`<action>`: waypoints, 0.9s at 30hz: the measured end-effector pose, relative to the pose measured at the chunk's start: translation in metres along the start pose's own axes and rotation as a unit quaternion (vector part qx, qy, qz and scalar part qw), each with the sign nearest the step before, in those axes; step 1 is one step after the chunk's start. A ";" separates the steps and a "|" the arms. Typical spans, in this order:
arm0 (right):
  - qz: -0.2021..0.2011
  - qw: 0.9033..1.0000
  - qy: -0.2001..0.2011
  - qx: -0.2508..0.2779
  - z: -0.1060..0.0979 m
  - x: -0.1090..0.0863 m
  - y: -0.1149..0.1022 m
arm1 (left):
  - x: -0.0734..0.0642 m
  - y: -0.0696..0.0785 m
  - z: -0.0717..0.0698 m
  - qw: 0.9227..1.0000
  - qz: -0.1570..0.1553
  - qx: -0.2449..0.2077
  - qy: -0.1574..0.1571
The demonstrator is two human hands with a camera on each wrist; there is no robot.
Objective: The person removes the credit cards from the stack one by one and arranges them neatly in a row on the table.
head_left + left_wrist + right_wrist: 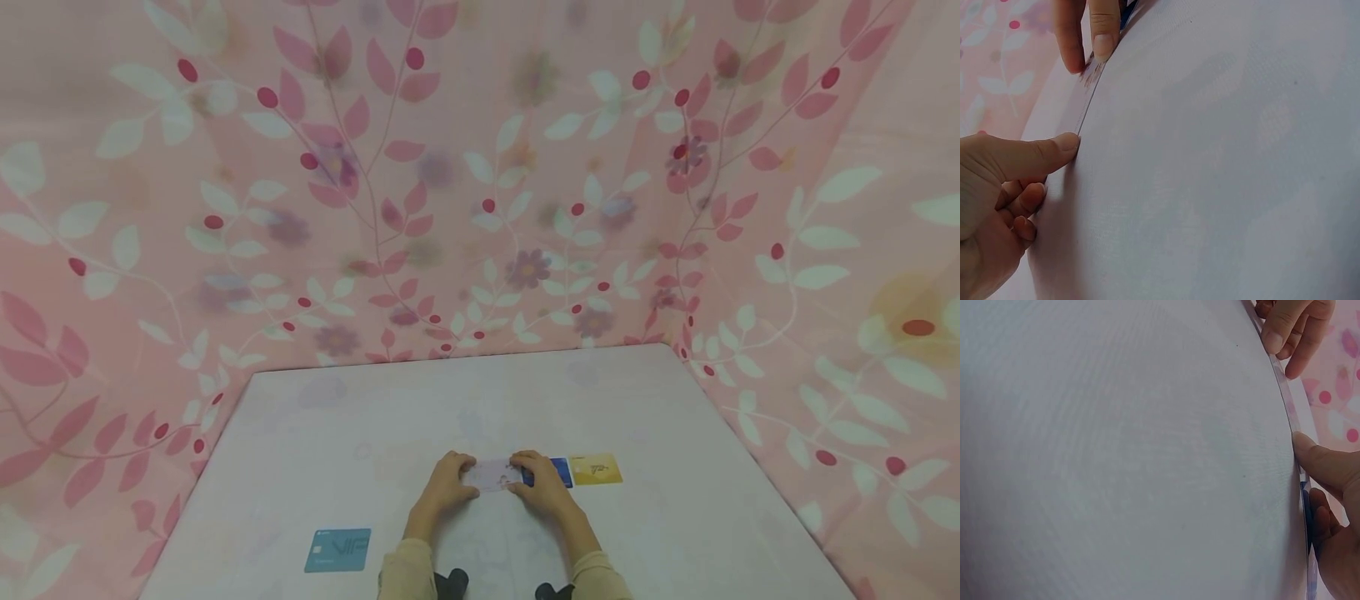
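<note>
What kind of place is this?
Maybe a small curtained-off booth: leafy pink walls, perhaps cloth, stand along the sides of a pale table, with a blue VIP card on it.

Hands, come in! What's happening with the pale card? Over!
Left hand, right hand: gripping opposite ends of pale card. Pale card: between both hands. Possible obstacle: blue card, close beside, partly hidden by right hand.
</note>
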State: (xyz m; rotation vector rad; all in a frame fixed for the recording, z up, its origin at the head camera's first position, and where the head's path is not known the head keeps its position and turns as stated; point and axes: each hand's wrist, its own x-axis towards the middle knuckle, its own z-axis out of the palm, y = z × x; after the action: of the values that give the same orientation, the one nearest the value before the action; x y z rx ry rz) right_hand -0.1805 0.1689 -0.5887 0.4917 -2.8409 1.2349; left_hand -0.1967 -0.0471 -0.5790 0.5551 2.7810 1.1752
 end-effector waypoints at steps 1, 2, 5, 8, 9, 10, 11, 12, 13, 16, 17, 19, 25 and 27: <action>-0.003 1.000 0.002 0.000 0.000 0.000 0.000 | 0.000 0.000 0.000 1.000 0.002 -0.001 0.001; -0.005 1.000 0.003 0.001 0.000 0.000 0.000 | -0.001 0.000 0.000 1.000 0.001 -0.001 0.000; -0.011 1.000 0.008 0.001 0.000 -0.001 0.001 | -0.002 -0.001 0.001 1.000 0.005 -0.002 0.002; -0.006 1.000 0.009 0.001 0.001 0.000 0.002 | -0.002 -0.003 0.001 1.000 0.011 -0.004 0.006; -0.005 1.000 0.010 0.000 0.001 0.000 0.002 | -0.002 -0.003 0.001 1.000 0.012 -0.004 0.007; -0.004 1.000 0.010 -0.001 0.001 0.000 0.002 | -0.002 -0.003 0.002 1.000 0.013 -0.005 0.008; -0.004 1.000 0.011 -0.002 0.001 0.000 0.001 | -0.002 -0.003 0.002 1.000 0.014 -0.006 0.009; -0.004 1.000 0.013 -0.003 0.001 0.000 0.002 | -0.001 -0.004 0.002 1.000 0.015 -0.006 0.009; -0.006 1.000 0.015 -0.003 0.001 0.000 0.002 | -0.002 -0.004 0.002 1.000 0.016 -0.007 0.009; -0.007 1.000 0.018 -0.003 0.001 -0.001 0.002 | -0.002 -0.003 0.002 1.000 0.016 -0.008 0.009; -0.008 1.000 0.019 -0.002 0.002 -0.001 0.002 | -0.002 -0.003 0.002 1.000 0.016 -0.009 0.009; -0.007 1.000 0.020 -0.001 0.002 -0.002 0.001 | -0.003 -0.003 0.002 1.000 0.016 -0.011 0.008; 0.000 1.000 0.018 0.001 0.002 -0.001 0.001 | -0.002 -0.004 0.002 1.000 0.016 -0.010 0.008; 0.001 1.000 0.017 0.001 0.002 0.000 0.002 | -0.002 -0.004 0.002 1.000 0.018 -0.009 0.009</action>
State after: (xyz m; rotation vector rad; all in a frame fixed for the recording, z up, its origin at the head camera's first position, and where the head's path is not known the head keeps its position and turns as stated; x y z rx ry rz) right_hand -0.1806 0.1685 -0.5911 0.4625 -2.8143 1.2331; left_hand -0.1960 -0.0490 -0.5831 0.5972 2.7846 1.2159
